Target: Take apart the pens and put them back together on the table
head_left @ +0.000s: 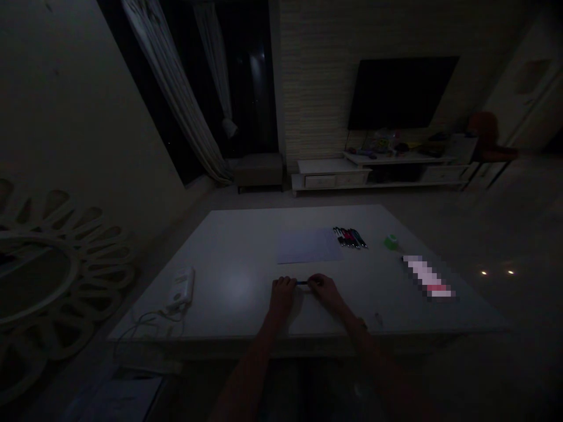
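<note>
My left hand [284,286] and my right hand [322,285] are near the front of a white table, a short gap apart. Between them a slim dark pen [302,283] with a bluish middle lies level, one end in each hand. Fingers close around both ends and hide them. Just beyond the hands is a sheet of white paper [308,246]. Beside its right edge, several pens [350,237] lie in a row.
A white power strip [181,287] with cables lies at the table's left. On the right are a small green-and-white object [391,241], a blurred-out phone-like thing [426,276] and a small clear item [378,319]. The room is dim.
</note>
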A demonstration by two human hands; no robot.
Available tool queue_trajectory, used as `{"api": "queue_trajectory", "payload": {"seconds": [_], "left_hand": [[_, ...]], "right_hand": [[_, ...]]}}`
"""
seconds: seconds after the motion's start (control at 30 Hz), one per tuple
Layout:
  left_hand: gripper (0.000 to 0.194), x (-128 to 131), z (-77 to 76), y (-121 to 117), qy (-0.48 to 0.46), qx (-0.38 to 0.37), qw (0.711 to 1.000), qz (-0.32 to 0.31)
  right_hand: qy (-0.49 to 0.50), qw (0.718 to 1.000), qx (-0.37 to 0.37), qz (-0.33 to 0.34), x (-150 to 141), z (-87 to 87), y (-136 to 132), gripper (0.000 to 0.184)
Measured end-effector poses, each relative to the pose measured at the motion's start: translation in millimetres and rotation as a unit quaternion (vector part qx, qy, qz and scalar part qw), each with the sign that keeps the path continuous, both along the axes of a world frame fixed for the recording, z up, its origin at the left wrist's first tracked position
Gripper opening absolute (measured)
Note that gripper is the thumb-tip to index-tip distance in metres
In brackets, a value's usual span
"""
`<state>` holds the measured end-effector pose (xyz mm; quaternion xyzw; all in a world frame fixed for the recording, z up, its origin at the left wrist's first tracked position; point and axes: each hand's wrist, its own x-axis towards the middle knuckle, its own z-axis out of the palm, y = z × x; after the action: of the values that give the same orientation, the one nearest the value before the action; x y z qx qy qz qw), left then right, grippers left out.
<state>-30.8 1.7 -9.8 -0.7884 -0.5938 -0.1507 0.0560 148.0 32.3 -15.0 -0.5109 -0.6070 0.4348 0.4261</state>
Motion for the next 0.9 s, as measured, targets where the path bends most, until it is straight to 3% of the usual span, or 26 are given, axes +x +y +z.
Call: {"api": "queue_trajectory", "payload": {"seconds": [0.1,0.2,0.43,0.67,0.9], "left_hand": [[0.023,0.0,-0.1,0.1,-0.002,-0.003,1.0,0.0],[0.021,0.1,0.9,0.0,-0.003,-0.002,1.0,-0.001],[0.022,1.2,0.1,0.5,0.004,0.009,1.0,0.002],[0.023,2.5,1.7,-0.3,0.003,0.006,1.0,0.003],[0.024,3.0,8.1,-3.8,0.0,0.006,1.0,0.005]], "right_hand": [[-0.007,1.0,-0.009,0.012,-0.3,-1.8,-0.7,0.033],[-0.011,0.999,0.031,-0.012,-0.2,-1.8,-1.8,0.026],[-0.033,0.999,0.021,-0.006,-0.6,7.9,-4.9,0.034],[-0.017,0.997,0.038,-0.061,1.0,7.2,-9.3,0.03],[-0.033,0.999,-0.019,-0.023,-3.0,7.6,-4.4,0.041]]}}
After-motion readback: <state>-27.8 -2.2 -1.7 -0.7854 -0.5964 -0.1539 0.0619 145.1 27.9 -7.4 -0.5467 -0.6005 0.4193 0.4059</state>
